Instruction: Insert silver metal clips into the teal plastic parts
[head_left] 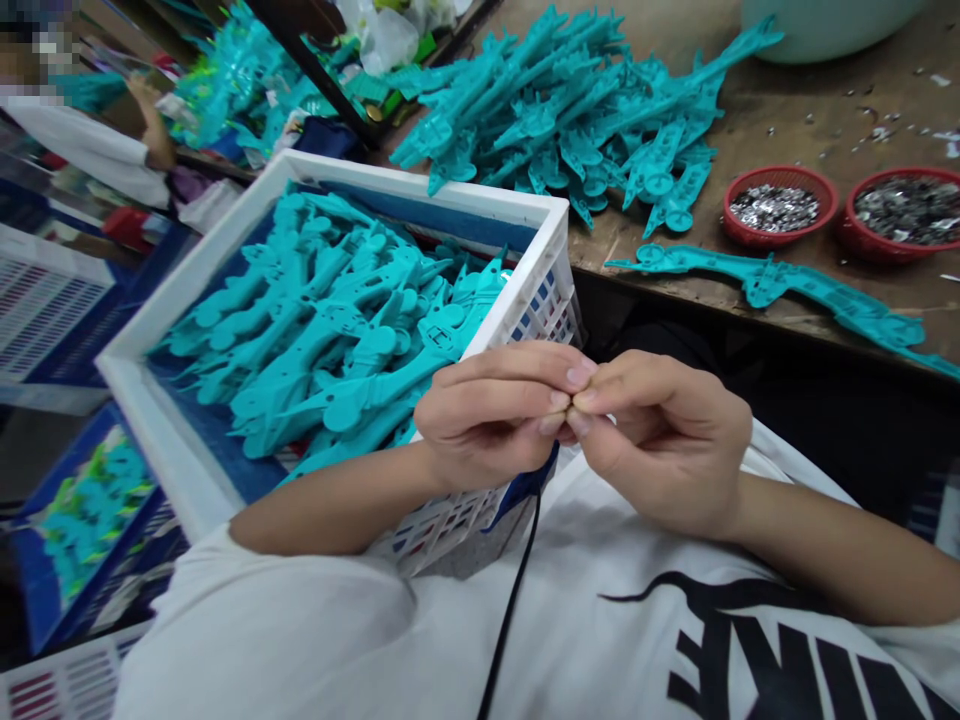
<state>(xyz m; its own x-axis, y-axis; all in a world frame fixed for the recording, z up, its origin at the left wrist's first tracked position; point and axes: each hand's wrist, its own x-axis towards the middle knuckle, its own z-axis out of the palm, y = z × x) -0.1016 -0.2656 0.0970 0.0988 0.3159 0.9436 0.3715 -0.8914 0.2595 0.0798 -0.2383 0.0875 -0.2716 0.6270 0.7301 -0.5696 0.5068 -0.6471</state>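
Observation:
My left hand (499, 415) and my right hand (664, 435) meet fingertip to fingertip in front of my chest. Both are closed in a pinch, and whatever sits between the tips is too small or too covered to name. Just left of them stands a white plastic crate (517, 220) heaped with turquoise plastic parts (352, 320). Beyond my right hand, a single long turquoise part (787, 280) lies along the front edge of the wooden table (832, 110).
Two red baskets (780, 205) of small metal pieces stand on the table at right. A pile of turquoise parts (570, 110) covers the table's middle. A pale tub (825, 25) is behind. At far left another person's arm (154, 130) shows above blue crates (45, 580). A black cord (517, 590) hangs before me.

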